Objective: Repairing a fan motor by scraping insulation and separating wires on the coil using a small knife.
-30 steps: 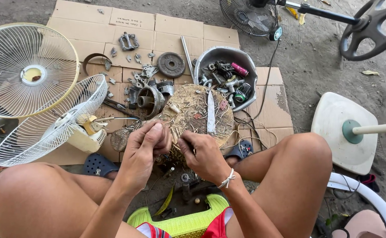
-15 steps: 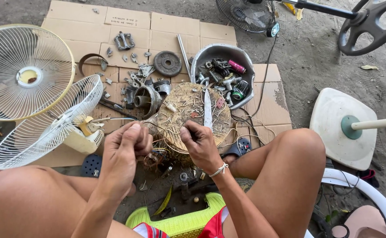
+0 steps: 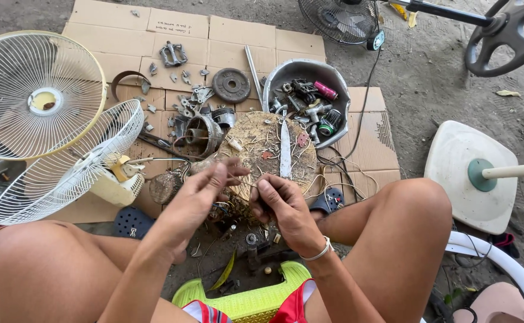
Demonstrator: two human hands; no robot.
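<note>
Wire (image 3: 245, 185), thin and pale, runs between my two hands above the front edge of the round wooden block (image 3: 256, 157). I see a knife (image 3: 285, 149) lying flat on the block, a grey bowl (image 3: 275, 76) of metal scrap behind it and white fan guards (image 3: 64, 167) at my left. My left hand (image 3: 205, 191) and right hand (image 3: 283, 206) are close together, fingertips pinched on the wire, both palms turned inward

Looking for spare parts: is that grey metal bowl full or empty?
Full: the bowl holds a heap of small metal parts.
</note>
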